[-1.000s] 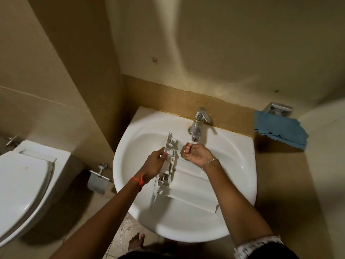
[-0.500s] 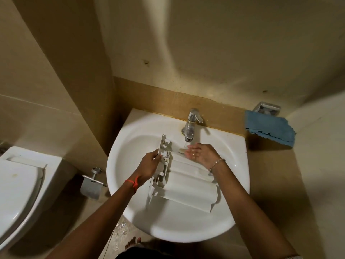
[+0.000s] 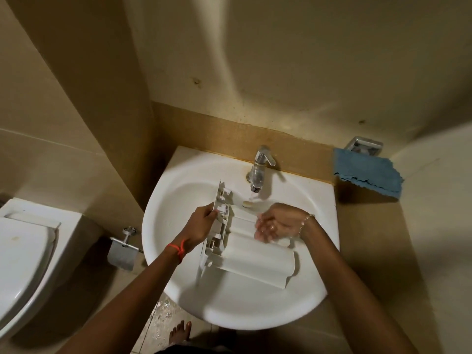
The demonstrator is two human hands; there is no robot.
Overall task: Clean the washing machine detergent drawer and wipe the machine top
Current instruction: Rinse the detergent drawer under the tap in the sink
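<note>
**Drawer rinse at the basin**

Item: detergent drawer point(image 3: 255, 256), lying in the sink point(image 3: 158, 226) just below the running tap point(image 3: 258, 172).
Left hand point(image 3: 201, 223): grips its front panel.
Right hand point(image 3: 275, 223): fingers loosely straight, on the white body.
Advice: tilt compartments into the stream and work the corners.
Blue cloth point(image 3: 367, 172): hangs nearby.

Beige tiled walls point(image 3: 281, 60) meet in a corner behind a white wall-hung washbasin point(image 3: 255, 310), with a darker tan tile band point(image 3: 229, 134) along its back edge. Water runs from the chrome tap point(image 3: 259, 169). A white toilet point(image 3: 23, 251) stands at left, with a metal toilet-roll holder point(image 3: 121, 254) between it and the basin. The pale tiled floor point(image 3: 158, 325) is speckled. The light is dim and warm.
</note>
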